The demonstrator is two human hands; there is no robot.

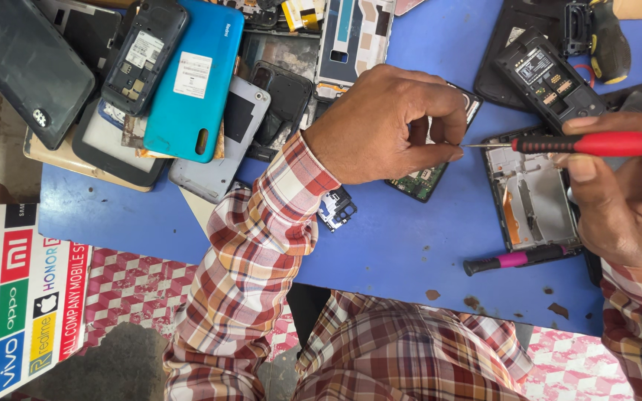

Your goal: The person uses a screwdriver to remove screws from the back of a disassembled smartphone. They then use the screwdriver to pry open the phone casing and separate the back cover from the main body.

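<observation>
Blue desk (410,238), pretty scuffed along the front edge, with a heap of phone back covers and dead handsets piled top left, including a bright blue back cover (195,78) and a dark keypad phone shell (143,56). The left hand (384,126) sits over a small green circuit board (419,180), fingers (447,152) pinched nearly closed on something tiny right at the tool tip; it's too small to tell what, probably a screw. The right hand (626,200) is wrapped around a red-handled screwdriver (596,143), held level with its thin tip pointing left into that pinch. Just under the driver lies an opened phone frame (533,197), silver inside with an orange flex strip, and another open keypad phone (551,78) sits above it. A second driver with a pink and black handle (518,260) is lying on the desk just below the frame, and a little black camera bracket (336,208) is beside the left wrist. If you're doing this kind of thing, my take is keep the driver dead steady and bring the pinch to the tip, not the other way round, and do it low over the desk so a dropped bit doesn't bounce into that pile.
</observation>
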